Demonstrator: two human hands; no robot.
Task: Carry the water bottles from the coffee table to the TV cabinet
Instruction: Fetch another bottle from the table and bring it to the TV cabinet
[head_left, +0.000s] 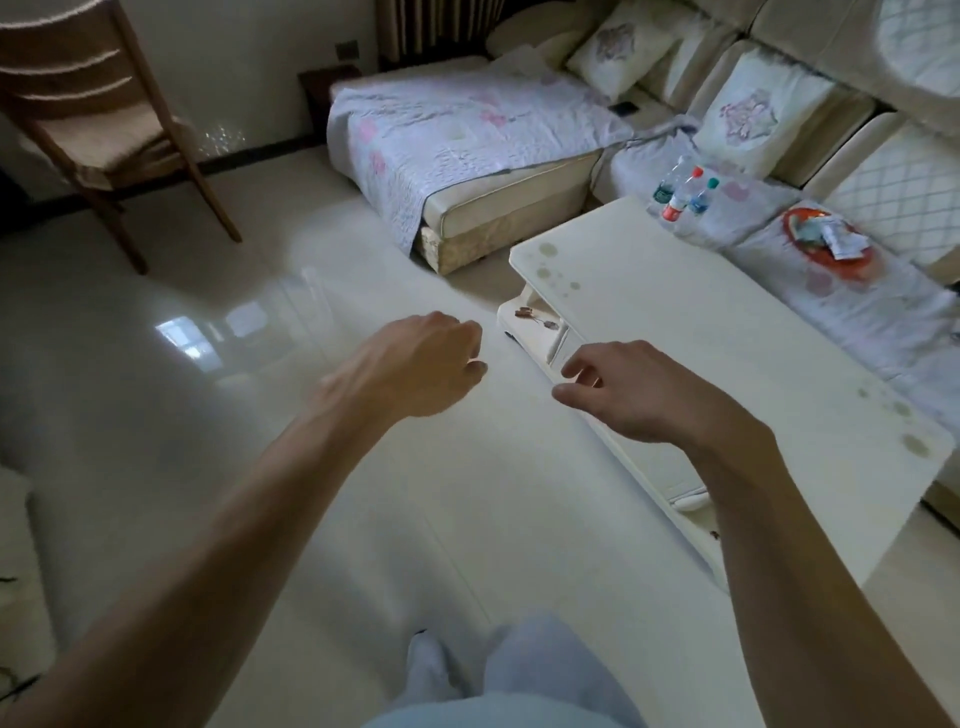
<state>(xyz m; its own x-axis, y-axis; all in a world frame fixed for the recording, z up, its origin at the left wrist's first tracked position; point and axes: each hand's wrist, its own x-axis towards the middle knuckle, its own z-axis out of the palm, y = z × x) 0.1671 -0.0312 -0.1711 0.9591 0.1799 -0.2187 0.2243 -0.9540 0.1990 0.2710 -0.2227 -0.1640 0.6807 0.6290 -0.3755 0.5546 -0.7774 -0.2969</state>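
Note:
Three clear water bottles (681, 191) with red, green and pale caps lie together on the sofa seat just beyond the far edge of the white coffee table (727, 332). My left hand (415, 364) hovers over the floor left of the table, fingers loosely curled and holding nothing. Over the table's near left edge, my right hand (628, 392) is empty with its fingers spread a little. Both hands are well short of the bottles. The TV cabinet is not in view.
A cream sofa (779, 104) with cushions and a quilted cover wraps the table's far side. An orange plate (826, 239) with wrappers rests on the seat. A wooden chair (98, 130) stands at the back left. Glossy tile floor (234, 364) stretches left. My legs show below.

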